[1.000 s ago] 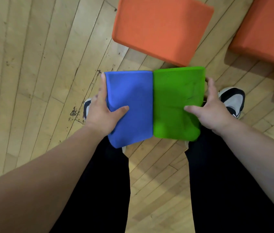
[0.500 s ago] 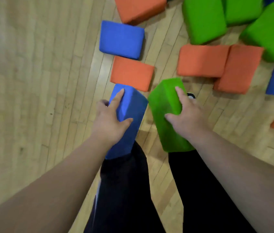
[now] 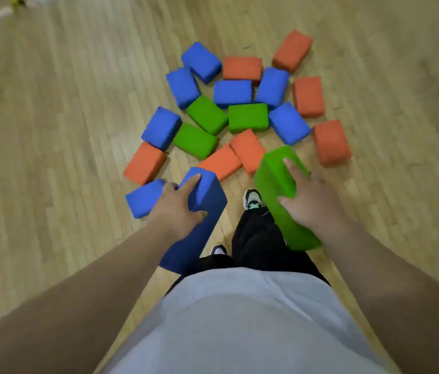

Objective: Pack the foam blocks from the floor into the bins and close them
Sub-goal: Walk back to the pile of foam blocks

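I see both hands lifted in front of the body, apart from each other, each one holding its own block. The left hand [image 3: 178, 209] grips a blue foam block [image 3: 209, 197]: the fingers lie over its top end and the thumb presses on the side that faces me. The right hand [image 3: 312, 201] grips a green foam block [image 3: 275, 179] in the same manner, fingers spread on top and thumb on the inner side. The two held blocks do not touch; between them, lower down, I see a shoe [image 3: 253, 198] and black trousers [image 3: 253, 238], and nearer to me a grey shirt [image 3: 240, 319].

Beyond the hands, the loose foam blocks [image 3: 248, 117] lie close together on the wooden floor [image 3: 51, 130], in blue, green and orange. A second blue block [image 3: 143, 199] lies on the floor just to the left of the left hand. An orange block [image 3: 221, 161] lies just ahead of the gap between the hands. The picture is a little blurred.
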`<action>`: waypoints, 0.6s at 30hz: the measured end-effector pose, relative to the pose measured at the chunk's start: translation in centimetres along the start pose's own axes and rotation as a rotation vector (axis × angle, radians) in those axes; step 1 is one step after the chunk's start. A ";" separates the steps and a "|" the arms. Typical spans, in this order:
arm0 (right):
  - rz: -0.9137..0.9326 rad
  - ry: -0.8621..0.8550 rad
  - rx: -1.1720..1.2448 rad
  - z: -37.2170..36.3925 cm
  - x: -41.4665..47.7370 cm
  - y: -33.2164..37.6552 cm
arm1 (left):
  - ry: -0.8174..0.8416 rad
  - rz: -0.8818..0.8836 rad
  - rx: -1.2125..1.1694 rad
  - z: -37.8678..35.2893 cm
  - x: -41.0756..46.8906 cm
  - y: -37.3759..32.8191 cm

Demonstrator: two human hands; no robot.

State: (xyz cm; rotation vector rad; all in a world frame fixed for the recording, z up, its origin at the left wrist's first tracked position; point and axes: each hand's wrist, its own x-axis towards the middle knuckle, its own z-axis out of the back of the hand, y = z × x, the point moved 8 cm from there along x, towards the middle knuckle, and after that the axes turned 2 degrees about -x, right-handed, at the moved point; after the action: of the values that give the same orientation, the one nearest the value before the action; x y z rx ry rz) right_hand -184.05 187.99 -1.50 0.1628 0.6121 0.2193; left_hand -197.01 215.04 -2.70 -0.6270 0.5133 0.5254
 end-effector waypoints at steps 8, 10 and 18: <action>-0.437 -0.280 0.327 7.5 -15.1 -18.9 | 0.072 -0.463 0.149 -0.9 -2.0 -20.7; -0.524 -0.344 0.387 8.9 -18.4 -22.9 | 0.062 -0.579 0.153 -1.6 -3.1 -27.1; -0.746 -0.690 0.521 18.4 -30.5 -40.3 | 0.077 -0.919 -0.032 -7.5 -12.0 -53.7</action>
State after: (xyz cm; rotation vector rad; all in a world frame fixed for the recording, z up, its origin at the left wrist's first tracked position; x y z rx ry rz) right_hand -191.34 139.87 21.47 0.4729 -0.0022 -0.7070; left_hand -176.09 169.43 21.10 -0.8349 0.2413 -0.3603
